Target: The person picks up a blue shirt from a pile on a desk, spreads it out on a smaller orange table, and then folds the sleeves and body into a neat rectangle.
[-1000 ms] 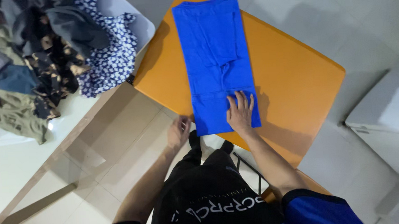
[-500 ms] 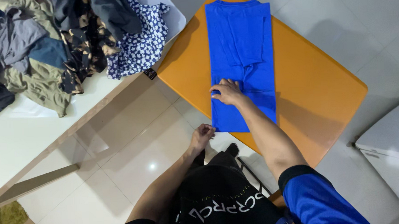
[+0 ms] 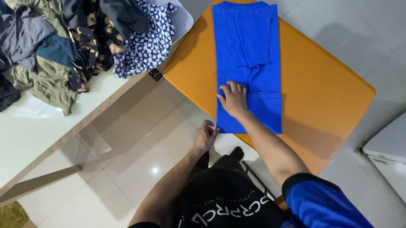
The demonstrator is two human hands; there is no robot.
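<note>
The right hand (image 3: 233,99) lies flat, fingers spread, on the folded blue shirt (image 3: 248,57) on the orange tabletop (image 3: 320,86); the left hand (image 3: 205,136) pinches its near corner.

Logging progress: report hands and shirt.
Right hand flat on blue shirt. Left hand pinching its near corner. Shirt folded on orange table; nothing blocking.

Compared with one second ago, the right hand (image 3: 233,99) has moved from the near right corner of the blue shirt (image 3: 248,48) to its left side, further up the cloth, palm flat. The left hand (image 3: 206,135) has shifted from below the table edge to the shirt's near left corner, fingers curled at the hem.
</note>
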